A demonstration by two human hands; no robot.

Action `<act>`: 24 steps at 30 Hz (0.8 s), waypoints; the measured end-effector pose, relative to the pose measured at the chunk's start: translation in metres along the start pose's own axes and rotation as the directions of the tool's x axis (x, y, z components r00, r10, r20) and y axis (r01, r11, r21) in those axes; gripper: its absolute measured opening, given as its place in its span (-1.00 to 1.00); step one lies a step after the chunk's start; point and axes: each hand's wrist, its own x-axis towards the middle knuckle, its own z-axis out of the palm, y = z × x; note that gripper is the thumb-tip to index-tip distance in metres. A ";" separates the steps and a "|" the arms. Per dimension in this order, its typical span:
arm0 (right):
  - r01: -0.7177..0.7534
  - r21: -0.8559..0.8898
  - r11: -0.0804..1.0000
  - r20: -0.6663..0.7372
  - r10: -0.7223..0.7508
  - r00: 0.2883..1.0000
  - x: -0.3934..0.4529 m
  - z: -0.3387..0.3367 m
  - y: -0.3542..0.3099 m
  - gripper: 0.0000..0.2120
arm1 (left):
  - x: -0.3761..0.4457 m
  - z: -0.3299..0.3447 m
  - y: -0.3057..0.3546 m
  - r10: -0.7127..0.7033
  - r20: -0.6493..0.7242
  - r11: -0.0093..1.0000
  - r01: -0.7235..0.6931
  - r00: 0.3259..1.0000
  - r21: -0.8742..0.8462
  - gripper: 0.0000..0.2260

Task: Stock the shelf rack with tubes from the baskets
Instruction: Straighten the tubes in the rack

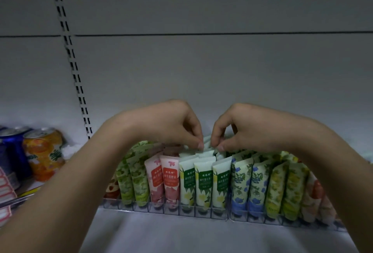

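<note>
A clear plastic rack (pixel 187 213) on the white shelf holds rows of upright tubes: green leaf tubes (pixel 133 180), pink tubes (pixel 164 180), white tubes with green labels (pixel 204 182), blue flower tubes (pixel 249 182), yellow-green tubes (pixel 286 188) and peach tubes at the far right. My left hand (pixel 175 125) and my right hand (pixel 242 129) reach over the white rows and meet at the back. Each pinches the crimped top of a white tube (pixel 207 145) between thumb and fingertips. The tube's body is hidden behind the front rows.
Drink cans, one blue (pixel 12 152) and one orange (pixel 45 152), stand at the left on the neighbouring shelf. A slotted upright (pixel 70 59) runs down the grey back panel. Bare white shelf (pixel 181 236) lies in front of the rack. No basket is in view.
</note>
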 end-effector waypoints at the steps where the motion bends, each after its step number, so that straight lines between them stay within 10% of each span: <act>1: -0.007 -0.001 1.000 0.001 0.007 1.000 0.001 0.001 0.001 -0.95 | 0.000 0.002 0.000 0.000 0.015 1.000 0.000 1.000 -0.011 -0.93; 24: 0.006 -0.008 1.000 -0.217 -0.007 0.976 0.014 0.018 0.005 -0.93 | 0.001 -0.003 -0.021 -0.032 -0.143 0.999 0.034 0.989 0.013 -0.94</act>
